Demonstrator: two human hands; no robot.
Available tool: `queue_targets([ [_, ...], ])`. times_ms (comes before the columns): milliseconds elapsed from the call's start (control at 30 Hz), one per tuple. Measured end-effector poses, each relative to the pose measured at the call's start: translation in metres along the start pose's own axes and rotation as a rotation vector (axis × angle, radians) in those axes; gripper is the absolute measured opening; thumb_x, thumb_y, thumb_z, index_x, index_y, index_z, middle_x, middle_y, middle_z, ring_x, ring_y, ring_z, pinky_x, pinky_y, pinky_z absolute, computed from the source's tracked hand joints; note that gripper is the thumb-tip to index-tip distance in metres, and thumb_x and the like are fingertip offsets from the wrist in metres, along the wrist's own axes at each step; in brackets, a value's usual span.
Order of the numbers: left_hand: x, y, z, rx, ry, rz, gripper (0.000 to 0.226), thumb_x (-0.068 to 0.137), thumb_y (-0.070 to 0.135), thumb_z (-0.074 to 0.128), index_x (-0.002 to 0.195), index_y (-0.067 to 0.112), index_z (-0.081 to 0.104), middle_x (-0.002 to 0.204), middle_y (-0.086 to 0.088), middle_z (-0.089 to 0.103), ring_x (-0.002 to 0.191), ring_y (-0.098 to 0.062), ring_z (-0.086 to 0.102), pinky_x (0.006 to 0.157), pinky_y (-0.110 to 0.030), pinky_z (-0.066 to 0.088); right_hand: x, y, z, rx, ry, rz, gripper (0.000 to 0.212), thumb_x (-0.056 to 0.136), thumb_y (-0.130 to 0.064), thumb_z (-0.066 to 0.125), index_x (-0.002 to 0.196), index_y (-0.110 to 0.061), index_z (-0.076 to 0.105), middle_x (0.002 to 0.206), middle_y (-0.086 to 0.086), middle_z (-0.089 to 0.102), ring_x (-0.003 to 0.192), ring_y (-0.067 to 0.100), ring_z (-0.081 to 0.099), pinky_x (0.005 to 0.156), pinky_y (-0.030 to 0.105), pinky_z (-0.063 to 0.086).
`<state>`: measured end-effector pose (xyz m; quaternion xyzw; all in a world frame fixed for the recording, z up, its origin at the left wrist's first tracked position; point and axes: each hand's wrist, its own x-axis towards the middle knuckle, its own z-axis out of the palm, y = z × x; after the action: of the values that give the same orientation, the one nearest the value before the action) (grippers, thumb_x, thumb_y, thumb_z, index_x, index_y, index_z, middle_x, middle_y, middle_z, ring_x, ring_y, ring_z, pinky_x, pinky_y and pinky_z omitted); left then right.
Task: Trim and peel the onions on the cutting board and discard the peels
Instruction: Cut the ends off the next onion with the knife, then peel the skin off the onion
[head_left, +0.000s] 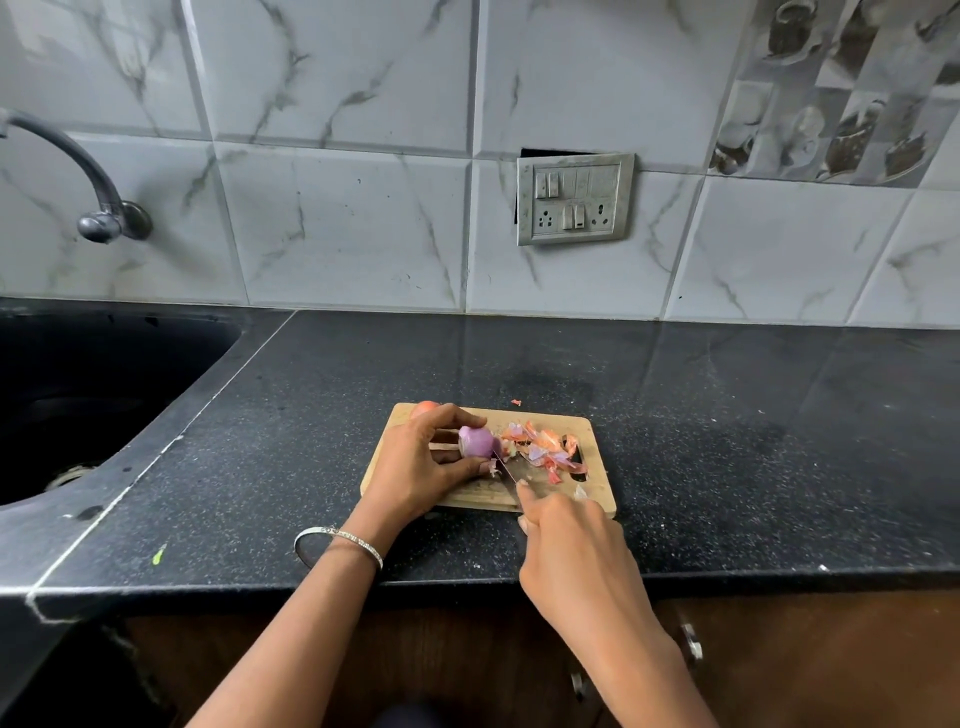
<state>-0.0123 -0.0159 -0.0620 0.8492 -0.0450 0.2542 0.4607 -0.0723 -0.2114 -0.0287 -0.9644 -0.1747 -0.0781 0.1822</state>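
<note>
A wooden cutting board (597, 493) lies on the black counter (311, 415) just below the middle of the frame. Over its left half, the left hand (415, 467) pinches a peeled purple onion (478, 441) between thumb and fingers, holding it on its side. The right hand (571, 551), lower and to the right, is closed around a knife (506, 467) with the forefinger stretched along its back; the thin blade meets the onion's right end. A heap of orange and pink peels (545, 447) lies on the board just right of the onion. Another unpeeled onion (425, 407) peeks out at the board's upper left corner, behind the left hand. A sink (78, 395) fills the left side.
</note>
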Motion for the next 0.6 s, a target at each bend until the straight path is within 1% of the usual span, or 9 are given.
queue_targets([
  [67, -0.002, 0.001, 0.000, 0.030, 0.004, 0.016, 0.040, 0.070, 0.021, 0.091, 0.104, 0.028, 0.071, 0.107, 0.006, 0.067, 0.094, 0.005, 0.067, 0.078, -0.011, 0.055, -0.005, 0.004, -0.009, 0.009, -0.030, 0.011, 0.035, 0.105, -0.028, 0.042, 0.137, -0.028, 0.058, 0.117, 0.000, 0.067, 0.105, 0.027, 0.066, 0.075, 0.034, 0.051],
  [133, -0.002, 0.001, -0.002, 0.070, 0.005, 0.039, 0.042, 0.071, 0.025, 0.090, 0.108, 0.028, 0.069, 0.108, 0.008, 0.067, 0.095, 0.004, 0.066, 0.081, -0.013, 0.055, -0.005, 0.008, -0.022, 0.032, -0.046, 0.017, 0.034, 0.104, -0.030, 0.045, 0.134, -0.032, 0.060, 0.120, -0.002, 0.069, 0.105, 0.027, 0.067, 0.079, 0.038, 0.054],
  [200, -0.003, 0.002, -0.003, 0.065, 0.005, 0.041, 0.046, 0.072, 0.025, 0.089, 0.112, 0.027, 0.067, 0.109, 0.010, 0.067, 0.097, 0.005, 0.066, 0.082, -0.014, 0.055, 0.001, 0.013, -0.034, 0.059, -0.016, 0.014, 0.033, 0.103, -0.031, 0.047, 0.133, -0.034, 0.061, 0.111, 0.001, 0.070, 0.100, 0.028, 0.066, 0.075, 0.040, 0.053],
  [267, -0.004, 0.003, -0.002, 0.050, 0.010, 0.031, 0.050, 0.072, 0.022, 0.090, 0.116, 0.022, 0.066, 0.109, 0.010, 0.067, 0.096, 0.007, 0.065, 0.079, -0.009, 0.052, 0.012, 0.018, -0.043, 0.057, 0.033, 0.022, 0.033, 0.102, -0.033, 0.048, 0.132, -0.035, 0.062, 0.104, 0.004, 0.069, 0.096, 0.030, 0.065, 0.067, 0.037, 0.047],
  [333, -0.005, 0.004, -0.001, 0.049, 0.020, 0.025, 0.053, 0.071, 0.018, 0.090, 0.118, 0.018, 0.065, 0.110, 0.009, 0.066, 0.095, 0.010, 0.064, 0.076, -0.006, 0.050, 0.029, 0.022, -0.044, 0.004, 0.080, 0.031, 0.034, 0.102, -0.032, 0.050, 0.134, -0.035, 0.060, 0.106, 0.006, 0.069, 0.098, 0.032, 0.066, 0.066, 0.037, 0.045],
  [400, -0.005, 0.003, 0.000, 0.042, 0.023, 0.022, 0.054, 0.071, 0.017, 0.090, 0.119, 0.016, 0.066, 0.112, 0.008, 0.065, 0.096, 0.009, 0.063, 0.075, -0.008, 0.052, 0.049, 0.026, -0.039, -0.061, 0.113, 0.052, 0.042, 0.101, -0.031, 0.053, 0.143, -0.033, 0.053, 0.116, 0.008, 0.070, 0.106, 0.034, 0.067, 0.075, 0.042, 0.054],
  [433, -0.006, 0.003, 0.000, 0.043, 0.023, 0.021, 0.054, 0.071, 0.017, 0.090, 0.119, 0.016, 0.066, 0.113, 0.008, 0.065, 0.097, 0.007, 0.064, 0.076, -0.009, 0.053, 0.059, 0.030, -0.033, -0.088, 0.123, 0.070, 0.044, 0.101, -0.031, 0.055, 0.145, -0.031, 0.051, 0.119, 0.008, 0.070, 0.108, 0.033, 0.068, 0.079, 0.043, 0.055],
  [500, -0.006, 0.004, -0.001, 0.051, 0.021, 0.024, 0.053, 0.072, 0.018, 0.090, 0.119, 0.016, 0.066, 0.113, 0.008, 0.064, 0.099, 0.004, 0.063, 0.076, -0.010, 0.054, 0.074, 0.040, -0.022, -0.115, 0.152, 0.113, 0.038, 0.101, -0.029, 0.058, 0.138, -0.026, 0.059, 0.115, 0.006, 0.071, 0.102, 0.030, 0.069, 0.074, 0.039, 0.055],
  [600, -0.007, 0.006, -0.001, 0.042, 0.029, 0.033, 0.047, 0.074, 0.016, 0.088, 0.116, 0.015, 0.067, 0.110, 0.013, 0.061, 0.099, 0.004, 0.063, 0.077, -0.008, 0.053, 0.087, 0.054, -0.009, -0.131, 0.184, 0.138, 0.029, 0.099, -0.030, 0.061, 0.128, -0.027, 0.067, 0.105, 0.002, 0.073, 0.094, 0.025, 0.071, 0.063, 0.031, 0.048],
])
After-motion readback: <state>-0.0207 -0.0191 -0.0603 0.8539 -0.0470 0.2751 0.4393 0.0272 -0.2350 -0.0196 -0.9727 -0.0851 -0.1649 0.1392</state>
